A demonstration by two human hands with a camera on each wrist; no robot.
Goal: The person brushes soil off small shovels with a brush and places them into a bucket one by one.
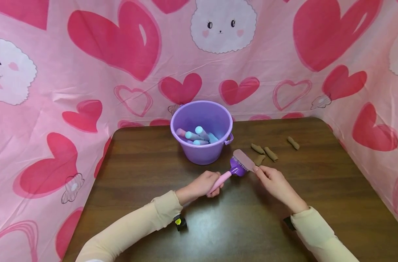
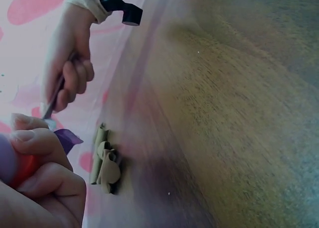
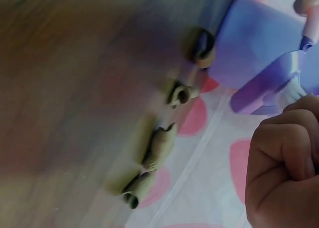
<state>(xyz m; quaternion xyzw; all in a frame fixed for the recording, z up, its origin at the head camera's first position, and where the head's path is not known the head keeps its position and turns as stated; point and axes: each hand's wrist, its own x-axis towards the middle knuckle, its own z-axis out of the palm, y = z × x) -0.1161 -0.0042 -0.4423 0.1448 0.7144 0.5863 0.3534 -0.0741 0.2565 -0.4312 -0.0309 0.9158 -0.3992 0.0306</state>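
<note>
Near the table's middle, my left hand (image 1: 202, 183) grips the pink handle of a tool with a purple head (image 1: 238, 168). My right hand (image 1: 277, 182) pinches the near end of a flat pink brush (image 1: 243, 159), whose pale bristles face the purple head. The brush lies across that head, and the two seem to touch. In the left wrist view, the right hand (image 2: 72, 63) shows curled fingers around a thin handle. The right wrist view shows the curved purple head (image 3: 264, 91) close to my right hand's folded fingers; the brush is mostly hidden there.
A purple bucket (image 1: 202, 153) stands behind the hands, holding several pale blue and pink thick sticks (image 1: 200, 131). Several brown rolled pieces (image 1: 271, 154) lie to its right, one (image 1: 293, 143) farther off. Pink heart-patterned cloth (image 1: 270, 47) hangs behind the brown table (image 1: 143, 160).
</note>
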